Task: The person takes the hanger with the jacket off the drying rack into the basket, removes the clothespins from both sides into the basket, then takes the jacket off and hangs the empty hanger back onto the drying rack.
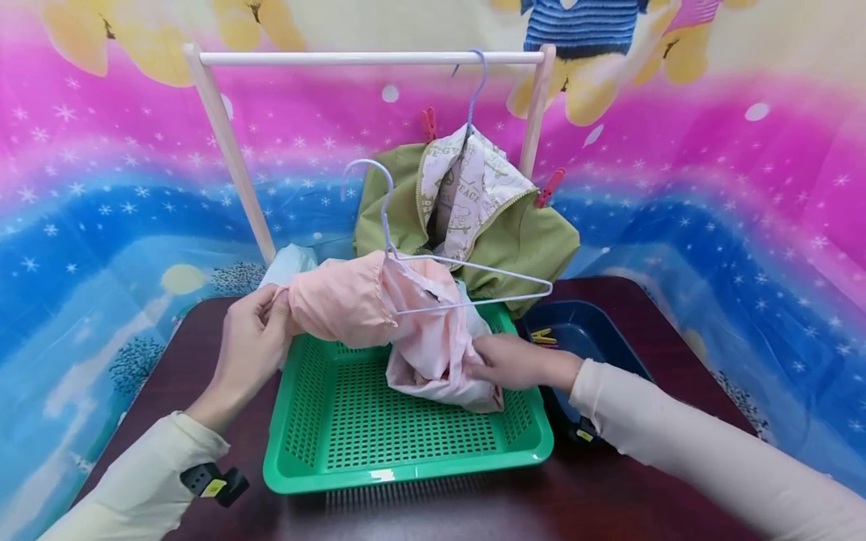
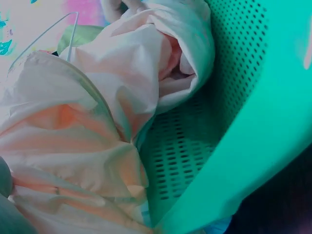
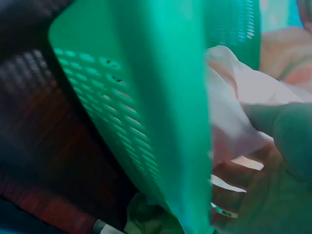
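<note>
I've got both hands clamped on the pink garment (image 1: 379,315): left hand (image 1: 253,342) pinching one end, right hand (image 1: 510,362) gripping the hem over the green basket (image 1: 406,458).

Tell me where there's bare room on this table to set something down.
Bare tabletop runs along the near edge in front of the green basket, and to its left under the left hand. The basket's front-left floor is also free. Crowded: its back right, where the right hand grips the pink garment, and the blue tray beside it.
</note>
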The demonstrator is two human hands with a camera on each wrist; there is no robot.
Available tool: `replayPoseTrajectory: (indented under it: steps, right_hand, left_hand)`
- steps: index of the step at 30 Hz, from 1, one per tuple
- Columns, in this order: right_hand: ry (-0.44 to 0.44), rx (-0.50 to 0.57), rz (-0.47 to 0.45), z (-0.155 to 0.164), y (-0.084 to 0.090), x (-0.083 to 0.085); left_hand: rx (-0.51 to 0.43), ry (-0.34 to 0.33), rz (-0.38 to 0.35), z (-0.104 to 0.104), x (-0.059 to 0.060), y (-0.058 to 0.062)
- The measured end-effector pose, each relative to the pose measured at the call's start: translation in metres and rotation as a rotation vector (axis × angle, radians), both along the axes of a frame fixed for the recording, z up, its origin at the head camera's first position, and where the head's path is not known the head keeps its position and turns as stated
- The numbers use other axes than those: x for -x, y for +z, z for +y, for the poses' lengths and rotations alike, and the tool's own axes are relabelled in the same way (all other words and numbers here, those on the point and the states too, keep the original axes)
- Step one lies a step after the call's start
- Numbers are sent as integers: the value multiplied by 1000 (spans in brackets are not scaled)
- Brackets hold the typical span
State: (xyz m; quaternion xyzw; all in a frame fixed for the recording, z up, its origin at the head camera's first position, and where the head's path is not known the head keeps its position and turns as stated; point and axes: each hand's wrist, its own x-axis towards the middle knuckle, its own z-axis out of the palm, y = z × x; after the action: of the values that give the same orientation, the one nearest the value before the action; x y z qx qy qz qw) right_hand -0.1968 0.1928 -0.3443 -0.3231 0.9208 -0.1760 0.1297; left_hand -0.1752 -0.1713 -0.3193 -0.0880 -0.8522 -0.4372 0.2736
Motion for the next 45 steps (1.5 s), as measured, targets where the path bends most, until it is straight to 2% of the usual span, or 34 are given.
replayPoseTrajectory:
  steps: [2, 7, 14, 18, 21, 26, 31, 34, 39, 45]
  right_hand:
    - [28, -78, -44, -3, -1, -5]
    - [19, -205, -149, -11, -5, -10]
    - [24, -380, -108, -20, -13, -11]
    - [43, -432, -114, -23, -17, -13]
    - [38, -401, -127, -22, -17, -14]
    - [15, -288, -183, -18, -14, -12]
    - [39, -206, -204, -12, -9, -12]
    - [48, -181, -167, -9, -5, -12]
    - [54, -126, -49, -8, 0, -14]
    - [22, -14, 46, -6, 18, -25]
  left_hand:
    - [21, -3, -10, 1, 0, -3]
    - [51, 3, -41, 3, 0, -6]
    - [54, -16, -74, 5, 0, -8]
    - [63, -30, -90, 5, -1, -10]
    - [64, -32, -97, 5, -2, -10]
    - [69, -29, -102, 4, -1, -11]
    - [77, -34, -104, 4, 0, -12]
    - [82, -42, -113, 4, 0, -12]
    - [105, -58, -134, 5, 1, -12]
    - [125, -67, -172, 5, 1, -13]
